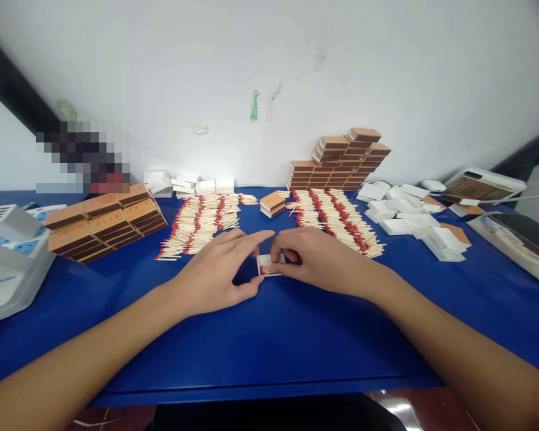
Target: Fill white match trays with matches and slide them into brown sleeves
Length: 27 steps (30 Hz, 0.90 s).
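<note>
A small white matchbox tray [262, 260] sits on the blue table in front of me, with a few red-headed matches [266, 270] lying inside. My left hand [222, 263] is at the tray's left side, thumb by its front corner and fingers stretched out apart over its back. Inside the tray, the thumb and fingers of my right hand [305, 254] are pinched together on matches, partly hiding them. Behind the hands, rows of loose matches lie in a left pile [206, 218] and a right pile [336, 218]. A closed matchbox [272, 204] rests between the piles.
Stacked matchboxes stand at left [108, 221] and against the wall [336, 167]. White trays lie at the back left [188, 182] and right [404, 209]. A power strip [18, 257] occupies the left edge; a clear-and-black pouch [516, 239] and white device [485, 182] lie right.
</note>
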Tool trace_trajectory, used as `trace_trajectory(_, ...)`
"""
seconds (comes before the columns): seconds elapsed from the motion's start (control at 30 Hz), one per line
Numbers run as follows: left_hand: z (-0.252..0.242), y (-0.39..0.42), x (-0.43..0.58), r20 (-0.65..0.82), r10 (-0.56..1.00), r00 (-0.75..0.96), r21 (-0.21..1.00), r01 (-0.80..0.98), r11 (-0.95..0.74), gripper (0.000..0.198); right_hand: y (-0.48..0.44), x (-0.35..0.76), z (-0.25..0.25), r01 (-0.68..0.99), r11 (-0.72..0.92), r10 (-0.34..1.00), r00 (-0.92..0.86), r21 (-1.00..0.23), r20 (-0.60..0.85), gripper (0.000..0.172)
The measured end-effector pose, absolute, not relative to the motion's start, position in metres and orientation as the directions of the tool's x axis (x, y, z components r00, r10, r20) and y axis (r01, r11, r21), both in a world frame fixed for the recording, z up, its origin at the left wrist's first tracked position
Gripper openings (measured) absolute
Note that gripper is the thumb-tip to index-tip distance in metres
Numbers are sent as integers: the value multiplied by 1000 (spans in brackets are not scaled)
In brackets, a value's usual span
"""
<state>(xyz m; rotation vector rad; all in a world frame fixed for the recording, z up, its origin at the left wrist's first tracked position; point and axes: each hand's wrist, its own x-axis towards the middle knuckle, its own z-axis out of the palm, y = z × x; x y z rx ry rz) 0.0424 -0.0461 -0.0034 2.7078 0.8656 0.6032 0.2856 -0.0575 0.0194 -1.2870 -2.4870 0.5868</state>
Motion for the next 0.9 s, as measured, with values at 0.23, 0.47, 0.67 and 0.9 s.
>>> trace_trajectory(0.23, -2, -47, 43, 302, 600, 741, 340, 504, -794, 68, -59, 284, 19, 705, 530, 819, -569, -471, 71, 9)
trace_trajectory(0.47, -2, -46, 43, 321, 583, 746, 324, 492, -808, 68, -57, 283, 21, 689, 521, 817, -573, -503, 62, 14)
trace_trajectory(0.67, -2, -47, 43, 314, 588, 746, 333, 493, -804, 68, -57, 282, 17, 695, 524, 819, -569, -492, 70, 14)
trace_trajectory(0.9, -3, -47, 42, 322, 588, 742, 343, 488, -803, 67, -47, 309, 34, 767, 500, 865, -462, -402, 196, 25)
